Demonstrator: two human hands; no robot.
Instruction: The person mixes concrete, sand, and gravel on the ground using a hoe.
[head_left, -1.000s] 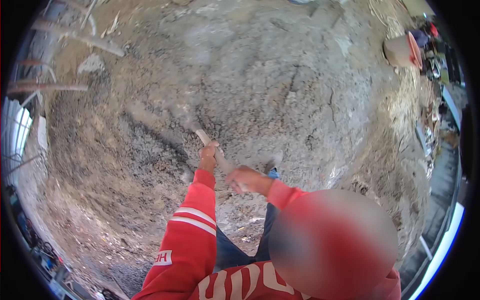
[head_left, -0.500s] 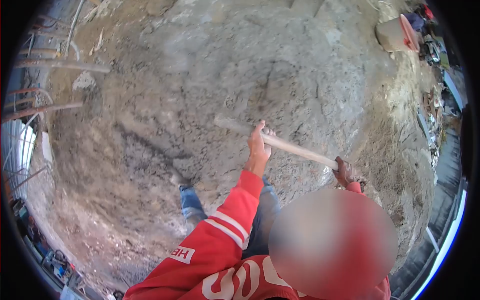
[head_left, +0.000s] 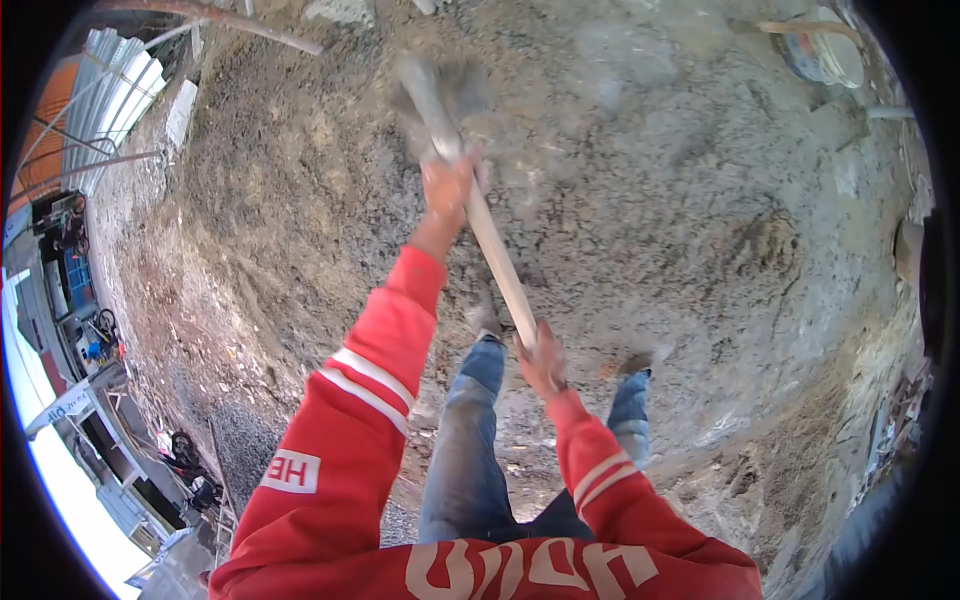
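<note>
The left hand [head_left: 447,188] is clamped round a pale wooden handle [head_left: 497,262] high in the frame's upper middle, arm stretched out in a red sleeve [head_left: 372,365] with white stripes. The right hand [head_left: 541,362] grips the same handle at its near end, just below the frame's centre, fingers wrapped round the smooth round shaft. The handle runs straight and slanted from lower right to upper left between the two hands, then on past the left hand to a grey, motion-blurred tool head [head_left: 432,92] near the top edge; its shape is too smeared to tell.

Under all this spreads a broad mound of grey mix [head_left: 660,200], coarse and gritty, with clods, ridges and scrape marks across it; it turns browner and sandier toward the upper left. Finer dark gravel [head_left: 235,445] lies at lower left. Two legs in faded blue jeans [head_left: 465,450] stand in the lower middle, feet set on the wet grey surface, well apart from each other.

A round bucket [head_left: 825,52] with a pale rim sits at the upper right, a stick lying across it. Corrugated metal sheets [head_left: 115,110] stand at the upper left, with thin bent rods [head_left: 215,18] along the top edge. The red top bears white letters across the bottom of the frame
</note>
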